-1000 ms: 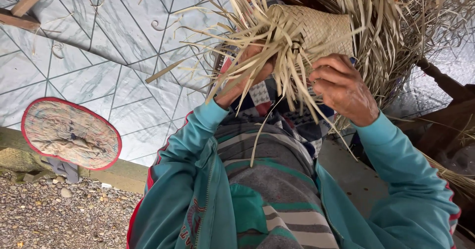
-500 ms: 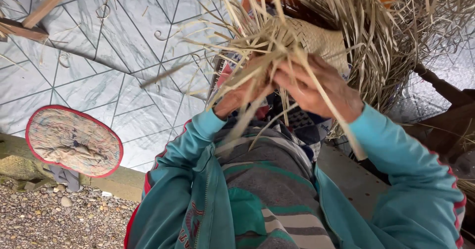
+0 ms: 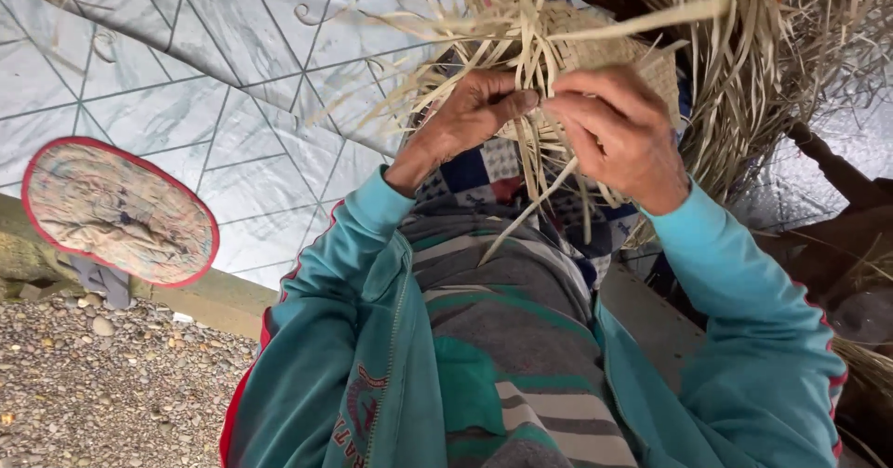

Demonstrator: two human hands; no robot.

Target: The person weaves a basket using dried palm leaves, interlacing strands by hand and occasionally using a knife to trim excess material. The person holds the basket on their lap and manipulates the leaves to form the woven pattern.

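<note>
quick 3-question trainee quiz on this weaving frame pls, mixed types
1. True or false: both hands work the same woven straw piece.
2. Which hand pinches strands between thumb and fingers? A) left hand B) right hand C) both
3. What lies on the tiled floor to the person's left?

Key
1. True: both are on the loose straw strands hanging from it.
2. C: each grip closes on strands, fingertips nearly meeting.
3. An oval mat with a red border, beside the gravel.
</note>
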